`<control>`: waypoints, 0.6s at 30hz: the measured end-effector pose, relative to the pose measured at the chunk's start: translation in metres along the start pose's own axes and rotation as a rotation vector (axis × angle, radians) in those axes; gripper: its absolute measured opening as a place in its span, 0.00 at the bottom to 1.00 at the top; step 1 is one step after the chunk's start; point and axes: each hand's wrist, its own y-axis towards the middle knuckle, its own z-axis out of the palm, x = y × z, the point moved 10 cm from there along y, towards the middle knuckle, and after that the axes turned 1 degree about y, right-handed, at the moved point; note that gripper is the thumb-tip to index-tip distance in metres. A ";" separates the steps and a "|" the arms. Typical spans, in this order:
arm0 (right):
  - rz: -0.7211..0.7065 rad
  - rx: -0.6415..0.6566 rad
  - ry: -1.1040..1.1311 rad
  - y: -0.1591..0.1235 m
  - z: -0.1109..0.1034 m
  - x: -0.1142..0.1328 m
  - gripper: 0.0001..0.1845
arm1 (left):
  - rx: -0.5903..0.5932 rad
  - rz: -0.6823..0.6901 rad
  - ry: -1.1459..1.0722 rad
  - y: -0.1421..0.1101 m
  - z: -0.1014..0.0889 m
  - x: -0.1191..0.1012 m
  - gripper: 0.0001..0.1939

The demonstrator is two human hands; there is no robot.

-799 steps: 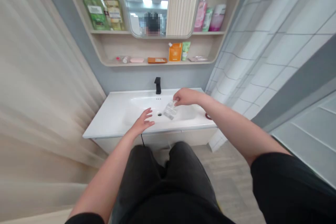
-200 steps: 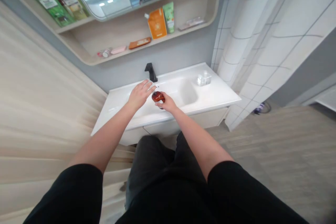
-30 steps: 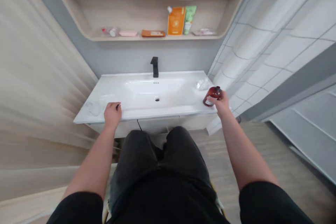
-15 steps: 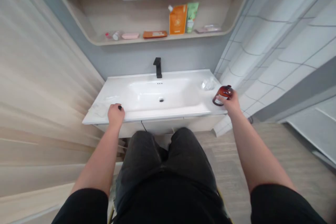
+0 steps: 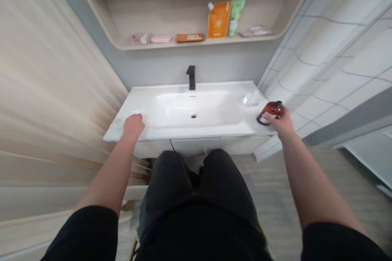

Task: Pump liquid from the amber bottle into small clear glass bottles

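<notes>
**Head view, looking forward and down over the lap.** A white ceramic washbasin top (image 5: 196, 135) spans the frame centre, with a matte black faucet (image 5: 191, 77) at its back edge and a round drain (image 5: 193, 116) in the bowl. The right hand (image 5: 283, 120) is at the front right corner of the top, its fingers (image 5: 275, 117) closed around an amber glass bottle (image 5: 270, 112). The bottle is tilted, its lower end pointing toward the bowl, and sits over the right end of the top; contact with the surface cannot be determined. A clear container (image 5: 251, 99), its exact kind unresolved, stands near the back right corner, just beside the bottle but apart from it. The left hand (image 5: 133, 125) is at the front left edge of the top, holding nothing visible; its fingers bend downward and are largely hidden, so whether they are open or closed cannot be determined. Above, a wooden wall shelf (image 5: 165, 46) carries an orange pouch (image 5: 218, 19), a green tube (image 5: 235, 16), a pink soap bar (image 5: 161, 39) and a flat orange packet (image 5: 190, 38). A white tiled wall (image 5: 333, 49) borders the right side, a beige pleated curtain (image 5: 55, 89) the left.
</notes>
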 end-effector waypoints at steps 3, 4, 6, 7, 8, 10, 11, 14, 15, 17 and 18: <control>0.029 0.019 -0.010 0.001 -0.006 0.001 0.60 | 0.018 -0.021 -0.023 0.003 0.003 0.001 0.25; 0.041 0.014 -0.012 0.000 -0.010 0.002 0.63 | 0.018 -0.027 -0.036 0.003 0.003 0.001 0.26; 0.026 -0.029 -0.042 -0.003 -0.025 0.005 0.64 | -0.006 -0.023 -0.071 -0.001 -0.001 0.001 0.27; -0.009 -0.067 -0.080 -0.007 -0.034 0.009 0.63 | -0.037 -0.016 -0.095 -0.005 -0.005 0.000 0.27; -0.058 -0.111 -0.139 -0.012 -0.044 0.015 0.62 | -0.078 -0.013 -0.123 -0.011 -0.010 0.000 0.27; -0.187 -0.207 -0.291 -0.030 -0.063 0.031 0.58 | -0.178 -0.030 -0.188 -0.029 -0.021 0.003 0.27; -0.263 -0.251 -0.367 -0.041 -0.069 0.043 0.56 | -0.228 -0.053 -0.221 -0.040 -0.026 0.006 0.26; -0.484 -0.322 -0.550 -0.077 -0.070 0.091 0.46 | -0.337 -0.106 -0.303 -0.073 -0.031 0.012 0.23; -0.531 -0.295 -0.605 -0.085 -0.062 0.109 0.40 | -0.343 -0.095 -0.321 -0.079 -0.029 0.009 0.23; -0.578 -0.237 -0.704 -0.089 -0.042 0.145 0.26 | -0.288 -0.017 -0.332 -0.084 -0.020 -0.006 0.21; -0.583 -0.206 -0.754 -0.085 -0.029 0.163 0.21 | -0.240 0.039 -0.326 -0.082 -0.014 -0.017 0.20</control>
